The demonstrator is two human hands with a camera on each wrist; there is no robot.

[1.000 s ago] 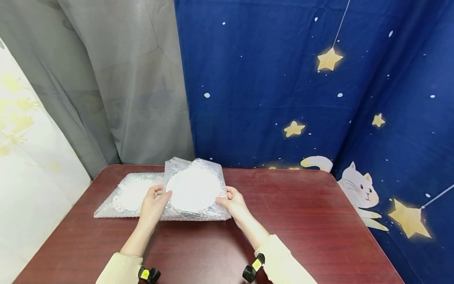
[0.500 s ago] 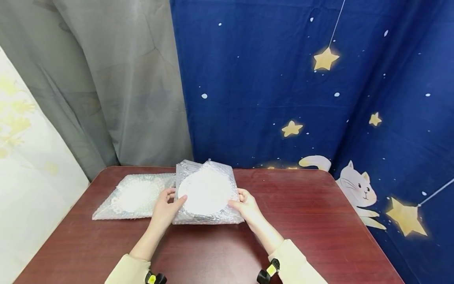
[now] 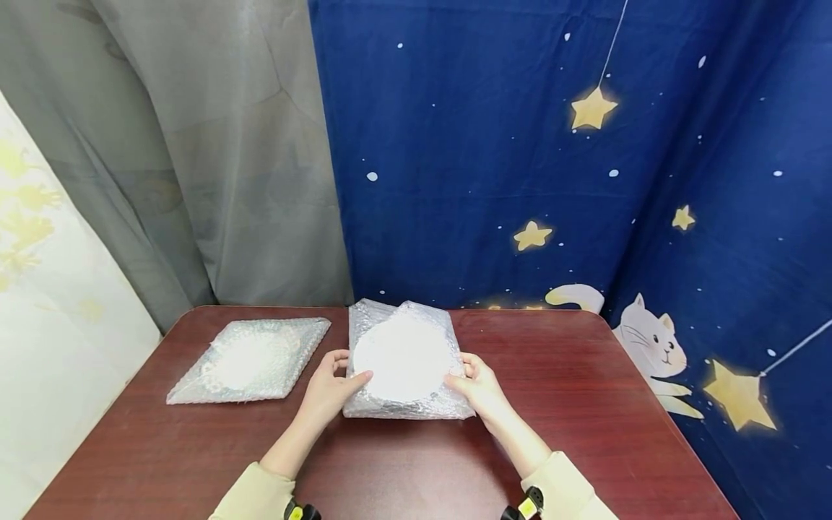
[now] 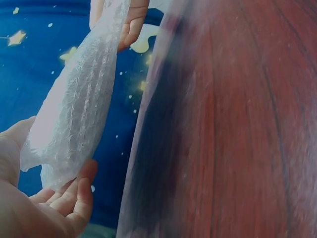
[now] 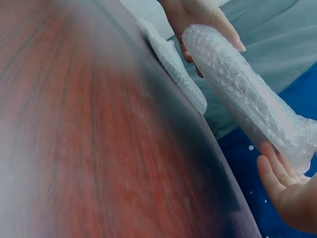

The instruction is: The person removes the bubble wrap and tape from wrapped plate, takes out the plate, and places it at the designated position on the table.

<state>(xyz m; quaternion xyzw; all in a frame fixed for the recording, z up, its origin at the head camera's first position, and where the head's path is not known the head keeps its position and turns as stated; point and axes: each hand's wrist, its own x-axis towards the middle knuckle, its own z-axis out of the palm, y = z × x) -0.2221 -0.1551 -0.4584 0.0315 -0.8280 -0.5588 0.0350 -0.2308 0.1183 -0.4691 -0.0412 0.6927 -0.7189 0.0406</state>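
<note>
A flat package in bubble wrap (image 3: 406,343) is held up at the middle of the table, tilted toward the head camera. Bright glare whitens its face, and its contents are hidden. My left hand (image 3: 330,388) grips its left edge, thumb on the front and fingers behind. On the opposite edge, my right hand (image 3: 482,390) pinches it the same way. Both wrist views show the wrapped package (image 4: 79,99) edge-on, raised off the tabletop, with fingers (image 5: 277,168) under its back. A second bubble-wrapped package (image 3: 253,361) lies flat at the left of the table.
The dark red wooden table (image 3: 585,419) has rounded far corners. Behind it hang a grey curtain (image 3: 260,180) and a blue curtain (image 3: 442,144) with stars and a white cat. A pale panel (image 3: 52,347) stands along the left side.
Both hands have carried the held package to the right and slightly nearer. It no longer overlaps the second package, whose right end now shows.
</note>
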